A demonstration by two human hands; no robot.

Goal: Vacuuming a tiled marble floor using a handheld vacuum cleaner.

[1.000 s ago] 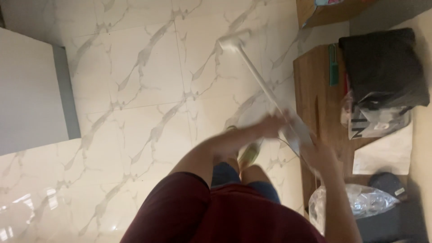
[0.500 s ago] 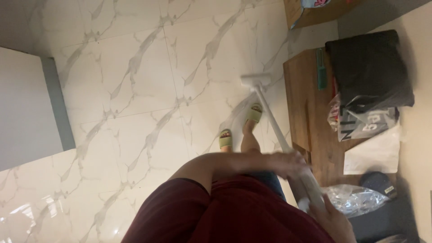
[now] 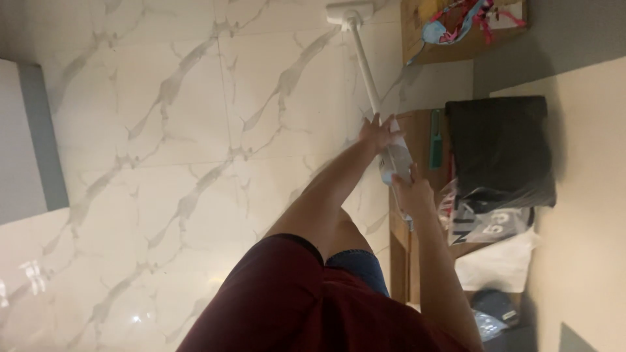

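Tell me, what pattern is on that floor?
The floor is white marble-look tile with grey veins, seen best in the head view.

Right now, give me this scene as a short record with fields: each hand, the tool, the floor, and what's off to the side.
left hand: left hand on the upper tube of the white stick vacuum, arm stretched forward
right hand: right hand gripping the vacuum's handle end
tool: its floor head sits on the floor near the top edge of the view
floor: glossy white marble-look tile floor with grey veins
side: wooden bench bearing a black bag and a green brush
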